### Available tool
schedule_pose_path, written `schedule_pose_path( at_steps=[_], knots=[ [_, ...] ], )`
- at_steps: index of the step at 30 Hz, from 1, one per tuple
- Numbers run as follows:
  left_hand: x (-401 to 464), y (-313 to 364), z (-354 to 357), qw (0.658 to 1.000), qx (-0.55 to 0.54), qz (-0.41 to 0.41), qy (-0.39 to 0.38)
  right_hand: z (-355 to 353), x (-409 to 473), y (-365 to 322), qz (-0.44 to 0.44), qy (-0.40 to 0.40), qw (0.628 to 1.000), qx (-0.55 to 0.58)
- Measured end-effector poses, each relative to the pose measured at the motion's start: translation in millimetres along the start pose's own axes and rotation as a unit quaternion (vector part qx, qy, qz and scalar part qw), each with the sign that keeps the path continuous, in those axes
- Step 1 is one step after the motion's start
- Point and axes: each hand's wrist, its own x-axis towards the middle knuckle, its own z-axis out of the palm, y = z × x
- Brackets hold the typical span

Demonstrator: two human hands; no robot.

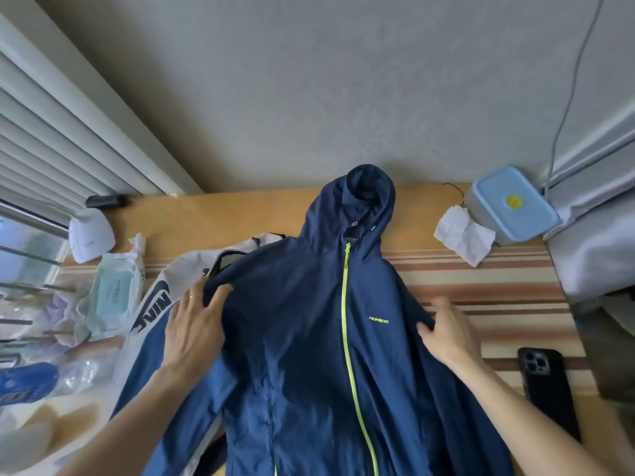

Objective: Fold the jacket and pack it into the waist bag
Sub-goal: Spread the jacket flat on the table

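- Navy hooded jacket [302, 338] laid front-up on the desk [213, 218], hood toward the wall, hem running off the lower edge of view.
- Lime-yellow zipper [350, 338] closed down the centre; small lime logo [378, 319] on the chest, right of the zipper.
- Left hand [196, 328] on the left shoulder of the jacket, fingers spread, cloth bunched between thumb and fingers; ring on one finger.
- Right hand [446, 333] at the right shoulder and sleeve seam, fingers curled, pinching a fold of cloth.
- White bag with dark lettering [161, 297] lying partly under the jacket's left shoulder and sleeve; cannot tell whether waist bag or not.
- Striped cloth [498, 290] covering the near part of the desk beneath the jacket.
- Black phone [546, 389] face-down on the striped cloth, right of the right forearm, apart from the jacket.
- Crumpled white tissue [462, 235] right of the hood, touching a light-blue lidded box [512, 204] with a yellow sticker.
- Pack of wet wipes [115, 290] and a white mask [91, 235] at the left, among loose plastic packets.
- Small black device [106, 201] at the desk's far left edge, near the window blind [51, 149].
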Motion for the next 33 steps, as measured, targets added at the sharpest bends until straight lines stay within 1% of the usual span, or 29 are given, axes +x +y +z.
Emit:
schedule_pose_path(
  at_steps=[3, 5, 7, 11, 13, 16, 17, 19, 20, 21, 23, 25, 27, 29, 31, 33],
  knots=[
    [0.3, -14.0, 5.1, 0.999, 0.019, 0.023, -0.031, 16.5, -6.0, 21.9, -0.028, -0.017, 0.999, 0.0],
    [3.9, -20.8, 5.9, 0.998, 0.036, 0.038, -0.033, 17.1, 0.1, 24.0, -0.045, -0.017, 0.999, 0.018],
    [7.0, -24.6, 2.3, 0.998, 0.041, 0.043, -0.022, 9.1, 12.4, 26.2, -0.052, 0.019, 0.997, 0.048],
    [11.9, -25.0, -9.7, 0.998, 0.057, 0.034, 0.023, -21.6, 42.6, 36.8, -0.036, 0.136, 0.986, 0.089],
    [16.3, -24.1, -12.7, 0.997, 0.068, 0.027, 0.034, -33.9, 56.0, 43.6, -0.023, 0.152, 0.981, 0.115],
    [18.6, -14.7, -10.7, 0.995, 0.085, 0.006, 0.052, -43.6, 61.7, 47.1, -0.011, 0.141, 0.984, 0.11],
    [15.9, -8.6, -9.3, 0.994, 0.084, -0.001, 0.064, -44.3, 56.2, 46.0, -0.023, 0.151, 0.984, 0.097],
    [1.8, 8.1, -4.3, 0.994, 0.063, 0.008, 0.089, -40.5, 34.2, 42.1, -0.086, 0.198, 0.974, 0.069],
    [-9.9, 18.4, 1.3, 0.993, 0.049, 0.036, 0.103, -34.1, 17.9, 40.9, -0.136, 0.218, 0.965, 0.058],
    [-23.6, 28.8, 9.0, 0.99, 0.039, 0.077, 0.111, -23.5, -0.4, 42.0, -0.195, 0.221, 0.954, 0.049],
    [-52.7, 46.1, 31.5, 0.981, 0.033, 0.164, 0.098, 8.2, -35.1, 53.5, -0.289, 0.169, 0.942, 0.004],
    [-79.3, 53.2, 62.6, 0.975, 0.052, 0.211, 0.042, 46.0, -58.5, 73.7, -0.313, 0.088, 0.942, -0.08],
    [-100.4, 52.1, 91.5, 0.976, 0.069, 0.207, -0.021, 74.4, -73.4, 89.8, -0.293, 0.022, 0.945, -0.143],
    [-119.7, 50.8, 106.7, 0.979, 0.072, 0.178, -0.063, 90.4, -87.1, 99.2, -0.274, -0.006, 0.948, -0.162],
    [-139.5, 53.9, 111.1, 0.986, 0.056, 0.145, -0.061, 99.0, -106.5, 103.5, -0.257, 0.003, 0.954, -0.153],
    [-164.9, 59.4, 112.4, 0.988, 0.026, 0.15, -0.036, 107.7, -135.2, 109.1, -0.252, 0.027, 0.959, -0.129]
  ],
)
